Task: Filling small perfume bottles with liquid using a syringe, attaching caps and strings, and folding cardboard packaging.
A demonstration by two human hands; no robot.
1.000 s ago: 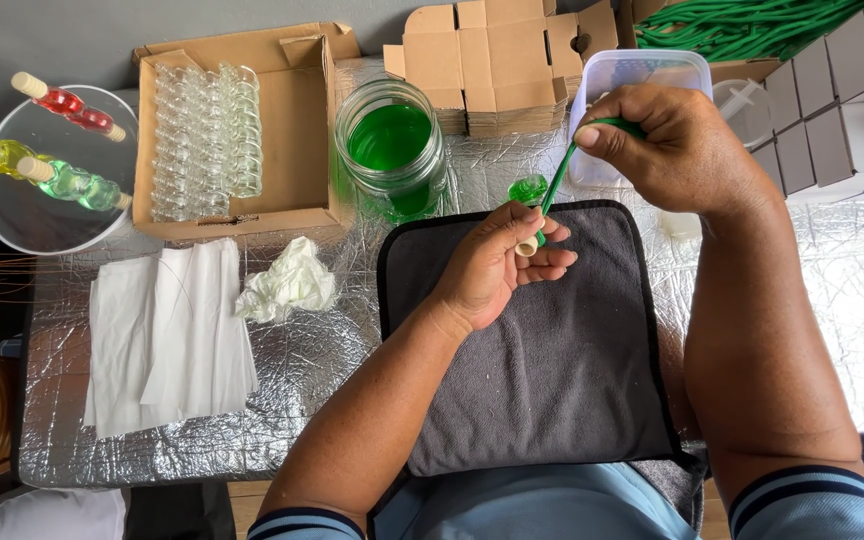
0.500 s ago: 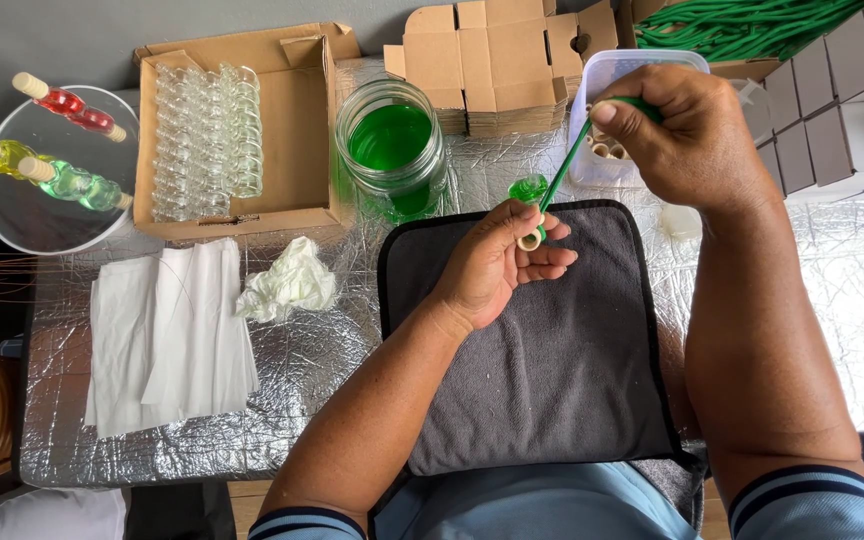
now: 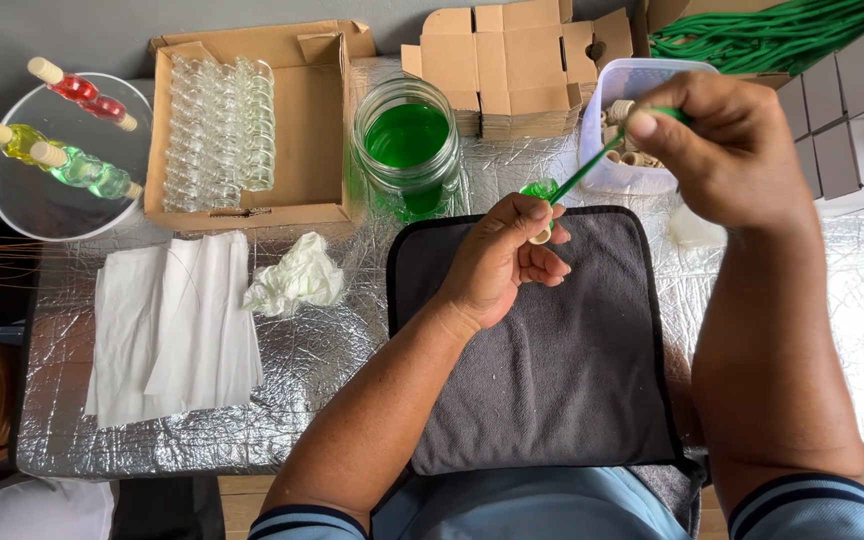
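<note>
Centrally: my left hand [image 3: 497, 262] fingers pinch a small green-filled bottle [image 3: 540, 190] upright; right hand [image 3: 727, 150] fingers pinch a green stick [image 3: 592, 166] into its mouth.

Bare grey mat [image 3: 552, 380] near, green-filled jar [image 3: 408, 145], boxes [image 3: 512, 70] behind

Two bare forearms, left hand [image 3: 500, 262] and right hand [image 3: 727, 150] without gloves, rings or watch. Short sleeves at the lower edge, dark navy cuffs with thin pale stripes. Light blue garment across the lap between the arms.
</note>
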